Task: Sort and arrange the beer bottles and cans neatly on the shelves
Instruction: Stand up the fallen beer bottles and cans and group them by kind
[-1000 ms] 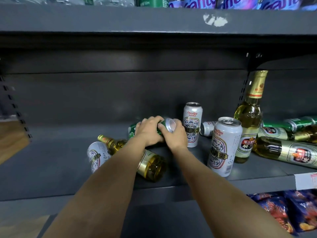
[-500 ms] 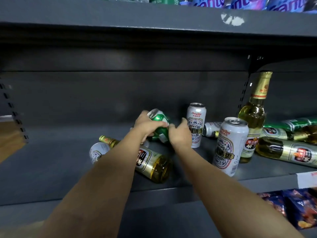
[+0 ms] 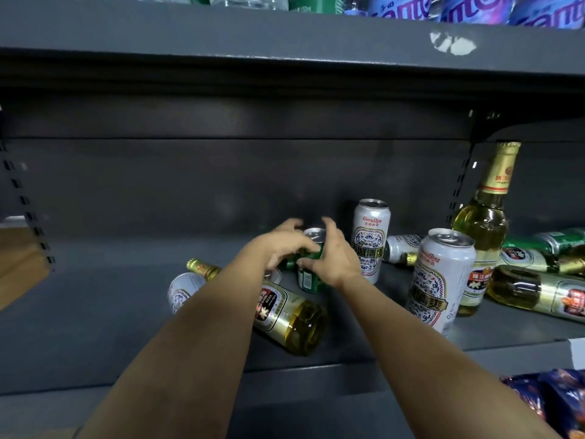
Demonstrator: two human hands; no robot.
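Note:
A green beer can (image 3: 309, 274) stands upright at the middle of the grey shelf (image 3: 95, 312). My left hand (image 3: 280, 245) and my right hand (image 3: 337, 259) cup it from either side, thumbs across its front; the left hand is blurred. Under my left forearm a gold-capped beer bottle (image 3: 288, 315) lies on its side beside a lying white can (image 3: 183, 289). Two white cans (image 3: 370, 239) (image 3: 440, 280) and one beer bottle (image 3: 484, 223) stand upright to the right. Lying bottles (image 3: 538, 293) and green cans (image 3: 550, 240) pile up at the far right.
Another white can (image 3: 402, 247) lies behind the upright ones. The upper shelf (image 3: 285, 30) carries water bottles and purple packs. Snack bags (image 3: 544, 397) sit on the shelf below at the right. A perforated shelf upright (image 3: 28, 213) and wooden flooring (image 3: 19, 258) lie at the left.
The green can, lying under both hands a second ago, was tipped up and now stands upright on the shelf. The camera has moved closer and shifted slightly.

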